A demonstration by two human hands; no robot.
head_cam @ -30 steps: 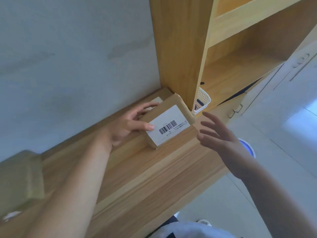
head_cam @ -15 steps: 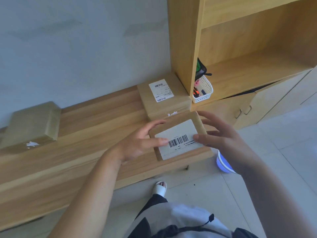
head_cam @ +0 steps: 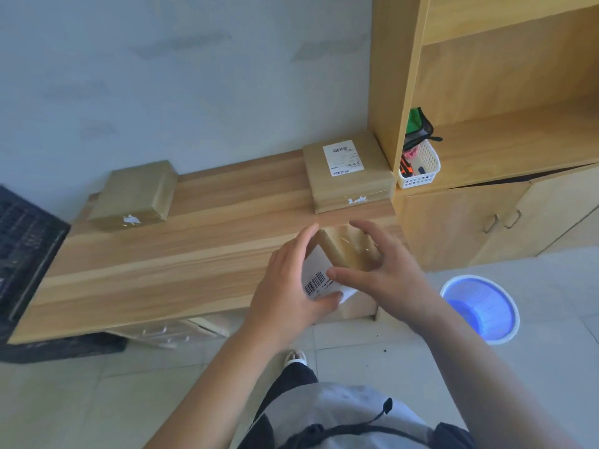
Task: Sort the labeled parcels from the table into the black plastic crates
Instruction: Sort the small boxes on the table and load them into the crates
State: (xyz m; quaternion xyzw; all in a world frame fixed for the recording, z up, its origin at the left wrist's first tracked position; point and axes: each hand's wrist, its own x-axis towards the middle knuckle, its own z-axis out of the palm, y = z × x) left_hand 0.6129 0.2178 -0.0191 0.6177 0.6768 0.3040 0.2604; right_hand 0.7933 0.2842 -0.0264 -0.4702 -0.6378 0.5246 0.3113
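Both hands, left and right, grip the labeled parcel between them above the table.

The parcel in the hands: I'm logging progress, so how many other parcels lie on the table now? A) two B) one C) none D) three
A: beside the held parcel, one labeled parcel sits by the shelf upright and one plain-topped parcel lies at the table's left end.
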